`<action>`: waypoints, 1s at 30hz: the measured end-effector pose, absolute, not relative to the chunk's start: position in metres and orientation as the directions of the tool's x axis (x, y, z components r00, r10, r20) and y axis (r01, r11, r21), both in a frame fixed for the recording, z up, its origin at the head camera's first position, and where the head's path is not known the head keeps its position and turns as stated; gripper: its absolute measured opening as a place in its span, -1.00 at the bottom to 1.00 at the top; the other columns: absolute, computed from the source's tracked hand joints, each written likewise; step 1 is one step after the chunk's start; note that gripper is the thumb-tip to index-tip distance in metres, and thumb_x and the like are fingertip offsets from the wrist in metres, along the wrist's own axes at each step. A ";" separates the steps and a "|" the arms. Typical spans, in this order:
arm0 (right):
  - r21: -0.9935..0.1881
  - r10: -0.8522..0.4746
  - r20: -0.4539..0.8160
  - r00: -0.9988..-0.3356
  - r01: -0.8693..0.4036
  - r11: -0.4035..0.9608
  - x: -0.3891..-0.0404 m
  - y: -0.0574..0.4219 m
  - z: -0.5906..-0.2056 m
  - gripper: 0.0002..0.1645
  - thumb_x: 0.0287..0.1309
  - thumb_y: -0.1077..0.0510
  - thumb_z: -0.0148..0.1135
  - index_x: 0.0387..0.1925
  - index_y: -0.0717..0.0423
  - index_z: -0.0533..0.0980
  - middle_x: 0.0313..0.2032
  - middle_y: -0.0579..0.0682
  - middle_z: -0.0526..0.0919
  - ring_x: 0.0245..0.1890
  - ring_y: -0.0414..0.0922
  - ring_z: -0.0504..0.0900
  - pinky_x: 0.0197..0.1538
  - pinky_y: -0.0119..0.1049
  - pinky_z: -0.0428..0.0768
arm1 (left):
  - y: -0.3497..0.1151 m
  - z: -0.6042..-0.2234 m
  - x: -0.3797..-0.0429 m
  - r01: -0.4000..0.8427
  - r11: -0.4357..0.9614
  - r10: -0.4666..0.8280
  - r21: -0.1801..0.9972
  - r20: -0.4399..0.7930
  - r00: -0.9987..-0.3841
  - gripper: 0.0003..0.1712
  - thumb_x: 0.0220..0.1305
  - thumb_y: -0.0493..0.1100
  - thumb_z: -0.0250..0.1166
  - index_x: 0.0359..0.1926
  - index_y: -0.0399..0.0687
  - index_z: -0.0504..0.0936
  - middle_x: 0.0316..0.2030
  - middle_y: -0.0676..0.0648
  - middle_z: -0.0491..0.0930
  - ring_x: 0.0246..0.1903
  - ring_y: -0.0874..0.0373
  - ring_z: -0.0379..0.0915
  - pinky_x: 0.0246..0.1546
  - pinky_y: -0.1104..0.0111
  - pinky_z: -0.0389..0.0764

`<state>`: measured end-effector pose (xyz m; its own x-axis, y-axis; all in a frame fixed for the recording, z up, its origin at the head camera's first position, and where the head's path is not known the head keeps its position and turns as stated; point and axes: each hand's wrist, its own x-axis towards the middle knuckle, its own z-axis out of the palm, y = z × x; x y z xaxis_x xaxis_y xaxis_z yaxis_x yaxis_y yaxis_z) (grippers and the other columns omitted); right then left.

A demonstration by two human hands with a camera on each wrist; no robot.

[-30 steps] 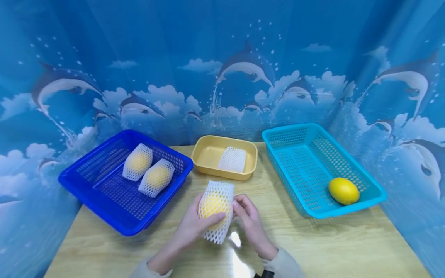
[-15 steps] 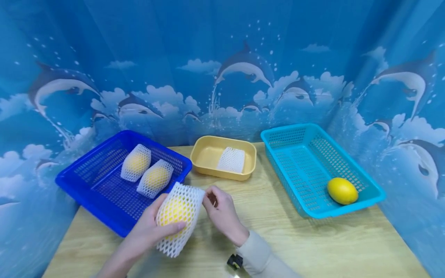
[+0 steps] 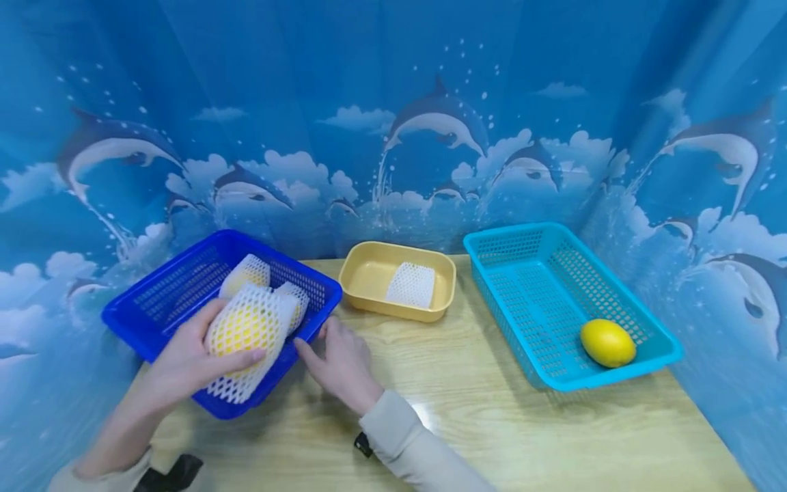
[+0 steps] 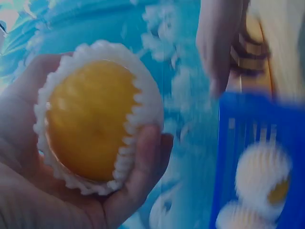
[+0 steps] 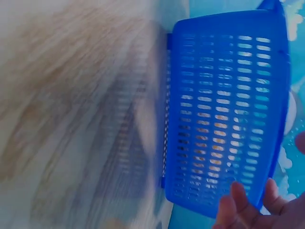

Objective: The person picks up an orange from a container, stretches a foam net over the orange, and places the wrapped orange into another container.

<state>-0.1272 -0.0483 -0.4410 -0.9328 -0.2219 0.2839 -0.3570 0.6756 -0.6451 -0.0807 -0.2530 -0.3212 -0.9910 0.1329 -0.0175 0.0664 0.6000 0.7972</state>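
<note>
My left hand (image 3: pixel 190 355) grips a yellow oval fruit (image 3: pixel 246 331) in a white foam net sleeve, above the dark blue basket (image 3: pixel 138 331). Its thumb lies across the net; in the left wrist view, the fruit's bare end (image 4: pixel 95 121) shows through the sleeve's opening. Inside the basket, two other netted fruits (image 3: pixel 249 271) are partly hidden behind the held one. My right hand (image 3: pixel 344 362) is at the basket's right rim, thumb over the edge. In the right wrist view its fingers (image 5: pixel 239 195) are loosely bent by the slotted side wall, and contact is hard to tell.
A yellow tray (image 3: pixel 363 301) with a flat white foam net (image 3: pixel 410 285) stands at the back centre. On the right, a turquoise basket (image 3: pixel 522 273) holds one bare yellow fruit (image 3: pixel 607 343). A dolphin-print curtain (image 3: pixel 393 102) hangs behind the wooden table (image 3: pixel 522 437).
My left hand has carried the netted fruit leftward from the table's middle to above the blue basket. My right hand has let go of the sleeve and moved left to the basket's rim.
</note>
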 end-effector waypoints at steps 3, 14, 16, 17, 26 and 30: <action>-0.582 -0.217 0.248 -0.944 -0.324 0.746 -0.130 -0.057 -0.440 -0.36 0.24 -0.49 0.00 -0.19 0.00 0.38 -0.46 -0.20 0.40 -0.50 -0.23 0.41 -0.47 -0.38 0.33 | -0.273 -0.316 -0.093 0.074 0.687 0.089 0.723 0.017 -0.996 -0.04 0.12 0.01 0.50 0.36 -0.30 0.18 0.00 -0.31 0.46 -0.24 0.01 0.48 -0.45 0.28 0.61; -0.551 -0.173 0.058 -0.983 -0.176 0.815 -0.125 -0.069 -0.446 -0.02 0.13 -0.66 -0.16 0.10 0.09 0.36 -0.34 -0.08 0.49 -0.25 -0.06 0.56 -0.17 -0.17 0.44 | -0.331 -0.334 -0.144 -0.009 0.852 -0.084 0.523 0.119 -0.989 0.15 0.08 0.21 0.46 0.34 -0.50 0.08 -0.03 -0.49 0.36 -0.18 -0.32 0.39 -0.55 0.24 0.45; -0.556 -0.171 0.051 -0.984 -0.170 0.814 -0.125 -0.070 -0.448 -0.04 0.14 -0.65 -0.16 0.08 0.09 0.36 -0.35 -0.09 0.48 -0.26 -0.06 0.56 -0.17 -0.17 0.43 | -0.340 -0.345 -0.152 -0.023 0.859 -0.088 0.512 0.103 -0.991 0.17 0.08 0.22 0.46 0.34 -0.52 0.07 -0.02 -0.51 0.36 -0.17 -0.35 0.39 -0.53 0.16 0.47; -0.556 -0.172 0.050 -0.984 -0.171 0.813 -0.125 -0.070 -0.449 -0.04 0.14 -0.66 -0.17 0.08 0.08 0.36 -0.36 -0.09 0.48 -0.26 -0.06 0.56 -0.17 -0.17 0.43 | -0.344 -0.351 -0.156 -0.029 0.862 -0.088 0.506 0.094 -0.992 0.18 0.08 0.22 0.46 0.34 -0.52 0.07 -0.02 -0.52 0.35 -0.16 -0.37 0.38 -0.50 0.12 0.47; -0.564 -0.184 0.060 -0.981 -0.185 0.805 -0.128 -0.070 -0.451 -0.11 0.17 -0.63 -0.18 0.00 0.07 0.36 -0.44 -0.13 0.41 -0.34 -0.07 0.54 -0.25 -0.19 0.42 | -0.361 -0.385 -0.173 -0.039 0.905 -0.074 0.423 0.065 -0.995 0.15 -0.02 0.16 0.52 0.25 -0.58 0.14 0.02 -0.63 0.27 0.02 -0.63 0.09 -0.14 -0.38 0.23; -0.572 -0.188 0.051 -0.981 -0.183 0.800 -0.128 -0.070 -0.452 -0.14 0.18 -0.62 -0.15 -0.02 0.06 0.36 -0.45 -0.13 0.40 -0.36 -0.08 0.52 -0.27 -0.20 0.42 | -0.364 -0.395 -0.176 -0.064 0.918 -0.074 0.392 0.010 -0.997 0.15 -0.07 0.15 0.54 0.22 -0.59 0.16 -0.06 -0.64 0.34 -0.09 -0.56 0.30 -0.27 -0.25 0.44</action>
<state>-0.1279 -0.0699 -0.4515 -0.9808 -0.1883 0.0508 -0.1831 0.7998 -0.5717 -0.1763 -0.3636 -0.3948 -0.9972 -0.0744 0.0104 -0.0644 0.9178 0.3917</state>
